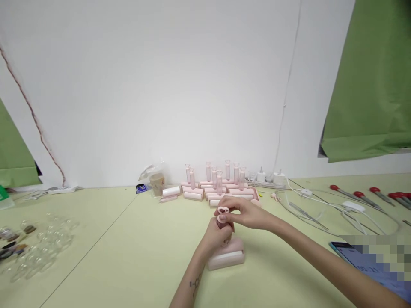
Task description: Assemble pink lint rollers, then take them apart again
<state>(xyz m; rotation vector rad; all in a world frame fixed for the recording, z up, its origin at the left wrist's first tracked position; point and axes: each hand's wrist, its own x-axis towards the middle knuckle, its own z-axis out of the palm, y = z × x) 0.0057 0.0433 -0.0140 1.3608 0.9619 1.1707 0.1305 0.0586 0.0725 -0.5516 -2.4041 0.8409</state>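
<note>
Just in front of me, my left hand is closed round an upright pink handle, most of which its fingers hide. On top of this handle is a small pink heart-shaped loop. My right hand pinches the piece just below the loop between thumb and fingers. Under my left hand lies a pink holder with a white roll, like a lint roller, on the table. A bit of pink shows below my left fist, and I cannot tell whether it joins the holder.
Several similar pink rollers with upright clear handles stand by the wall. A cup in plastic is to their left. Clear glass-like pieces lie far left. White cables, red-ended tools and a phone lie right.
</note>
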